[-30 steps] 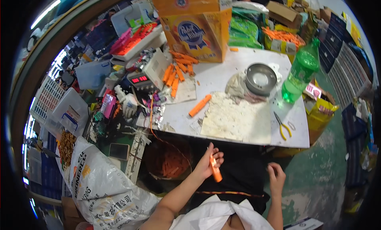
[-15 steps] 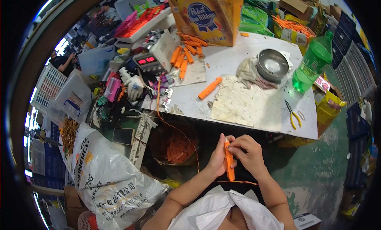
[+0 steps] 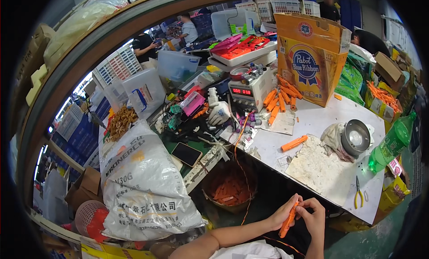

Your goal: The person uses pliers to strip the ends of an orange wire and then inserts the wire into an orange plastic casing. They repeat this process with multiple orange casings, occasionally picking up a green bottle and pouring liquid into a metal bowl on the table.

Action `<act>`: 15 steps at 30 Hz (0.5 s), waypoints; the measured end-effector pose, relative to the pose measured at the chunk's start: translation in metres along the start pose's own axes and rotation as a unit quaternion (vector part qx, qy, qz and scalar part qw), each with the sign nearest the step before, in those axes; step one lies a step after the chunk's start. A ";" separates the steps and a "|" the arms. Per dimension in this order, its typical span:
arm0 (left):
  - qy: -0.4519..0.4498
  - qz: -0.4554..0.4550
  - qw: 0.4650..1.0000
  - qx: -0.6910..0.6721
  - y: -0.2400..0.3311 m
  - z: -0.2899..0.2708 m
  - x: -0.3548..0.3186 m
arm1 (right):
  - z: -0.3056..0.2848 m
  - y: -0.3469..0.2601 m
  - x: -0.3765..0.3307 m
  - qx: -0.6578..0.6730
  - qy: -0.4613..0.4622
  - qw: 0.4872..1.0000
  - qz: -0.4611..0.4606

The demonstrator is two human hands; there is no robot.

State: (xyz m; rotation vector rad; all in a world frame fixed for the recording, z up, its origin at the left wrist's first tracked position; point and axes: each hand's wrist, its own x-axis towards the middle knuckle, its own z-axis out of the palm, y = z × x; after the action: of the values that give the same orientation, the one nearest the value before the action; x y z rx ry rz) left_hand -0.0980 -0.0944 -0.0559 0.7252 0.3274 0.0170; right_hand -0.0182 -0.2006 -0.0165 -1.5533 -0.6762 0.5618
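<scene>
Head view: your left hand [image 3: 280, 215] stays clamped around an orange piece [image 3: 285, 230], as half a second ago. Your right hand [image 3: 315, 212], no longer well apart as a second ago, has its thumb and forefinger close together at the piece's upper end; whether they pinch it, you cannot tell. The view now takes in more of your left side.

Nearest around you, a white sack [image 3: 149, 187] bulges at left, and a round bin [image 3: 206, 194] of orange pieces is partly under the table [image 3: 308, 120]. Beyond lie a phone [image 3: 187, 154], yellow-handled pliers [image 3: 359, 196], a worn sheet [image 3: 319, 169] and a loose orange stick [image 3: 294, 143]. Farther off are a metal bowl [image 3: 356, 138], a green bottle [image 3: 393, 142] and an orange pile [image 3: 280, 98]; behind that pile, a tall yellow carton [image 3: 290, 87] blocks your sight.

Your piece, between your hands before the table's near edge, is long, narrow and tilted, its upper end leaning right, partly covered by your fingers.
</scene>
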 end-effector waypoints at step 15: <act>0.022 0.011 0.999 0.022 -0.011 0.006 0.001 | -0.002 0.009 -0.009 -0.075 0.045 0.995 -0.037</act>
State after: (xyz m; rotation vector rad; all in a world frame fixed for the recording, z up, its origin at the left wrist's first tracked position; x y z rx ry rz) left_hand -0.0961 -0.1069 -0.0593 0.7726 0.3634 0.0469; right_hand -0.0225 -0.2085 -0.0253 -1.6770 -0.7165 0.3904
